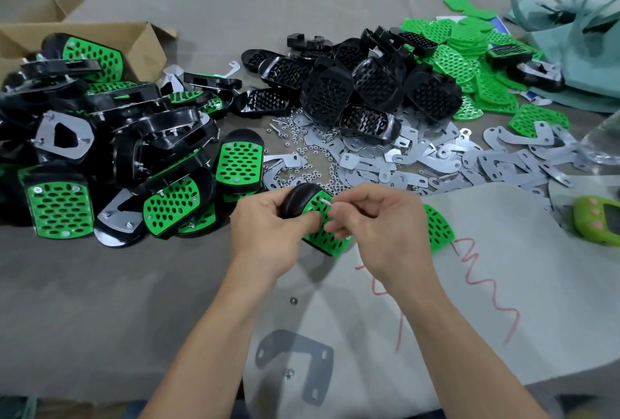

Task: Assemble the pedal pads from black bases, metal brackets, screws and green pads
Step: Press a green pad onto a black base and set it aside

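Observation:
My left hand (pixel 268 227) grips a black base with a green pad (pixel 323 239) on it, held tilted above the table's middle. My right hand (pixel 375 220) pinches a small silver screw (pixel 324 202) against the pad's upper corner. A loose green pad (pixel 437 229) lies just right of my right hand. A metal bracket (pixel 295 365) lies flat near the front edge, with one nut (pixel 288 373) inside it and another nut (pixel 293 300) above it.
Finished pedals (pixel 110 153) are heaped at the left in front of a cardboard box (pixel 141 42). Black bases (pixel 362 89), green pads (pixel 469 59), brackets (pixel 469 156) and nuts (pixel 302 150) lie across the back. A green device (pixel 597 220) sits at the right edge.

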The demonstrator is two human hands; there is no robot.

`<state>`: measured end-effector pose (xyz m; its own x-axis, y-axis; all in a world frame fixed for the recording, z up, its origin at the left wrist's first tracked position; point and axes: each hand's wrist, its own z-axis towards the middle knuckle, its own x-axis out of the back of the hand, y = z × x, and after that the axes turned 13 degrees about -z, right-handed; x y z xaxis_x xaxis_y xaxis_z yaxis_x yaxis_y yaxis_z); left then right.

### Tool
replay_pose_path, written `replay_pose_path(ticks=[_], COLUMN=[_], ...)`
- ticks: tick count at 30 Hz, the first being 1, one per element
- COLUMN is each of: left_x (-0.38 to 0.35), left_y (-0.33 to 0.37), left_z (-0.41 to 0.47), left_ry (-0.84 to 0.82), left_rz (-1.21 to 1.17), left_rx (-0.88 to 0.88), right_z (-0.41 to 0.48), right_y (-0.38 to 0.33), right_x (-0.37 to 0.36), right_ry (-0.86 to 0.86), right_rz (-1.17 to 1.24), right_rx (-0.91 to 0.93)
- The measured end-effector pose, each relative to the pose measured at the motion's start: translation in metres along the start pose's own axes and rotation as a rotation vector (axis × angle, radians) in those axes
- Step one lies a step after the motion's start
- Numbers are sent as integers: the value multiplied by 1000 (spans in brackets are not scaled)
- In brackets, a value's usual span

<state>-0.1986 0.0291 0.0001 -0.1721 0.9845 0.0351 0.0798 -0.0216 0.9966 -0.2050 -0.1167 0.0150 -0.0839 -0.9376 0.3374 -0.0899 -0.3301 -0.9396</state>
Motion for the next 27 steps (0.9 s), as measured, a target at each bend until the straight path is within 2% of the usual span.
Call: replay_pose_path(ticks=[6, 8, 11, 13, 15, 19, 22, 24, 27], left_x=[-3, -4, -8, -12, -14, -22, -24, -23, -24], left_y=[2, 3, 5, 5, 6, 8, 7, 7, 9], left_z=[-4, -6, -8, -10, -14, -24, -28, -28, -28], left_ry=[7, -2, -14, -17, -6, 20, 33, 29, 9], left_rz=[130, 166, 235, 246, 235, 332, 364, 371, 381], left_rx=[-81, -110, -134, -149, -160, -245, -280, -283, -304], right_z=[1, -1, -5, -7, -9, -11, -4, -2, -5], right_y=[-2, -6, -12, -13, -13, -13, -14, -15, -15], right_x=[3, 6, 8, 5, 3, 6, 15, 19, 16], right_ry=[23, 63, 180, 243, 274, 295, 173, 111, 151], right_rz=[-117, -275, -625, -780, -750, -542, -391, -392, -647], right_rx=[46, 132, 383, 428, 353, 125, -29, -18, 186])
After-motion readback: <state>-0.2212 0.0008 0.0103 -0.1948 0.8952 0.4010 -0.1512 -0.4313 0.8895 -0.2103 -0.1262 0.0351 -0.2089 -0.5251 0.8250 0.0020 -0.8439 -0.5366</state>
